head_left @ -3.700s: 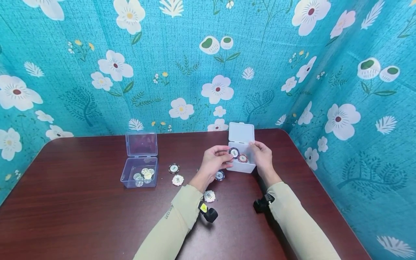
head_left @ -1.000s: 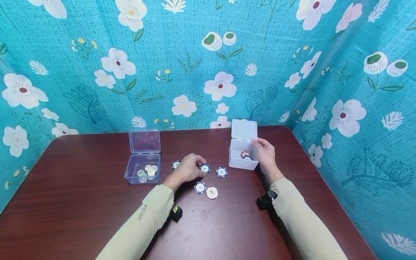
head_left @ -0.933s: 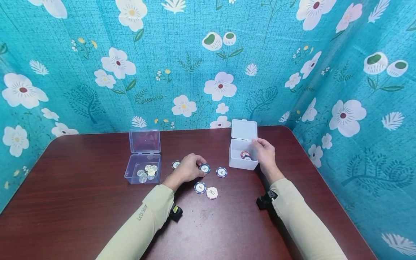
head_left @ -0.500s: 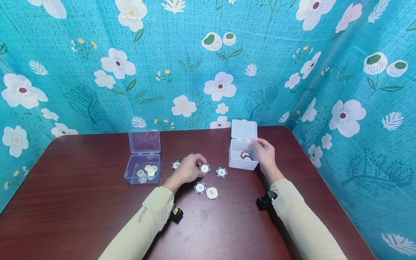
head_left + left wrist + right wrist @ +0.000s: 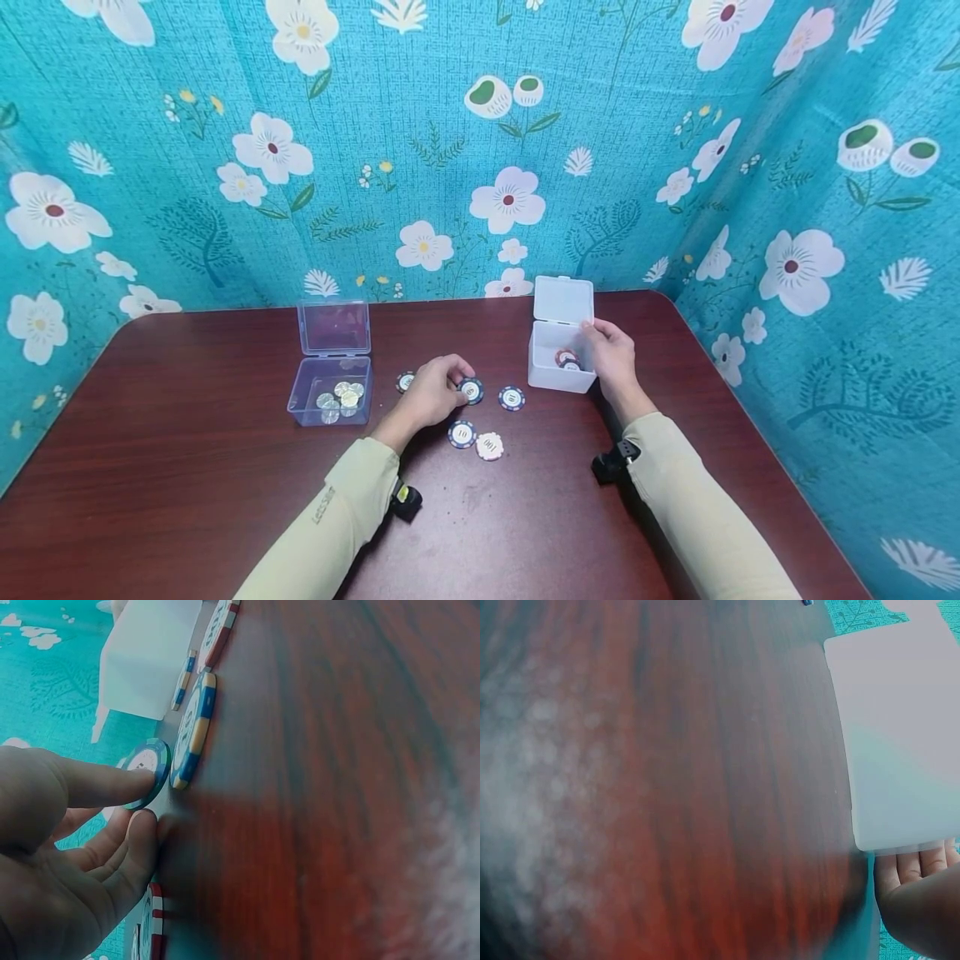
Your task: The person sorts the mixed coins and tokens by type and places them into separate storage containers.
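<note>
My left hand point(image 5: 427, 396) pinches a green-edged poker chip point(image 5: 470, 391) between thumb and fingers. The left wrist view shows this chip point(image 5: 150, 761) tipped up on edge, close over the table. My right hand point(image 5: 613, 354) holds the right wall of a lidded white plastic box point(image 5: 558, 381), thumb at the rim; the lid stands raised. In the right wrist view its fingers point(image 5: 909, 866) are behind the box. Inside lie a red chip point(image 5: 564, 355) and a dark chip point(image 5: 572, 365). A blue chip marked 10 point(image 5: 512, 397) lies between the left hand and the box.
Another blue chip point(image 5: 462, 433) touches a pale chip marked 100 point(image 5: 490, 446) in front of the left hand. Behind that hand is a partly hidden dark chip point(image 5: 405, 382). A clear purple box point(image 5: 302, 413) with several coins stands left, its lid up. A flowered curtain point(image 5: 442, 167) hangs behind the table.
Since the earliest frame, my left hand has moved left from the white box and taken another chip. The dark chip it held there now lies in the box. Lately both hands barely move.
</note>
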The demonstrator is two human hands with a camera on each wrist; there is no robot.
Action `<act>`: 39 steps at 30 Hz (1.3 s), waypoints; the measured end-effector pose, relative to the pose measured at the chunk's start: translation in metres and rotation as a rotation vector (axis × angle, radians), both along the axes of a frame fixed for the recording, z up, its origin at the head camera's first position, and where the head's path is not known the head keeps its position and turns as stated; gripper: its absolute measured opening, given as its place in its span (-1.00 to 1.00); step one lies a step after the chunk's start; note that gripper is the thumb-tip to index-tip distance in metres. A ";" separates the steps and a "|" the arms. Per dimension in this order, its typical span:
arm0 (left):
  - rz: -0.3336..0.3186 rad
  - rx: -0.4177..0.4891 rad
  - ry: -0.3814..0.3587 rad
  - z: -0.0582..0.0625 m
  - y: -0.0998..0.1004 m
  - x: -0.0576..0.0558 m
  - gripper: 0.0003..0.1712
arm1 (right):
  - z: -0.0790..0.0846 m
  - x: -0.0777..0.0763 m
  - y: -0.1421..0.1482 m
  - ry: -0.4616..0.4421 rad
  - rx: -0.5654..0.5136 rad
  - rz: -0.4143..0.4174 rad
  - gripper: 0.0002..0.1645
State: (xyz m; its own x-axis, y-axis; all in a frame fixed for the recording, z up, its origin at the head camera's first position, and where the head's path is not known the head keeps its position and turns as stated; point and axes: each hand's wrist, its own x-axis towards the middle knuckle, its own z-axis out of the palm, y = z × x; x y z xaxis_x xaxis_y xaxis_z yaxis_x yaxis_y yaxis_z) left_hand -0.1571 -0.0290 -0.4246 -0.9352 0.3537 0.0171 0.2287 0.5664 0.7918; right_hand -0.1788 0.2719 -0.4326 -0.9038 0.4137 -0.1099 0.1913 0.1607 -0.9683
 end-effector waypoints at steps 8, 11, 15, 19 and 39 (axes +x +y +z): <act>0.027 0.082 -0.025 0.002 -0.004 0.005 -0.74 | -0.001 0.000 -0.001 0.015 -0.016 -0.003 -0.47; 0.027 0.127 -0.063 0.001 -0.005 0.006 -0.76 | -0.002 -0.001 -0.001 0.026 -0.022 -0.006 -0.48; 0.018 0.231 -0.160 -0.002 -0.006 0.006 -0.77 | -0.003 -0.002 -0.001 0.028 -0.019 -0.009 -0.48; 0.013 0.348 -0.250 -0.005 -0.006 0.007 -0.77 | -0.003 -0.002 -0.002 0.026 -0.016 -0.008 -0.48; 0.088 0.595 -0.413 -0.003 0.007 0.007 -0.69 | 0.000 0.001 -0.001 0.026 -0.021 -0.008 -0.50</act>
State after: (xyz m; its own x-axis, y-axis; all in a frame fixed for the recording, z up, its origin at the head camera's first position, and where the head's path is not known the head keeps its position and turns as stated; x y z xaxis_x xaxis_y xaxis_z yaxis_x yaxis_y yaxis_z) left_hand -0.1498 -0.0221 -0.4273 -0.9315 0.3178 -0.1771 -0.1817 0.0156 0.9832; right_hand -0.1781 0.2710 -0.4324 -0.9031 0.4187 -0.0953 0.1675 0.1391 -0.9760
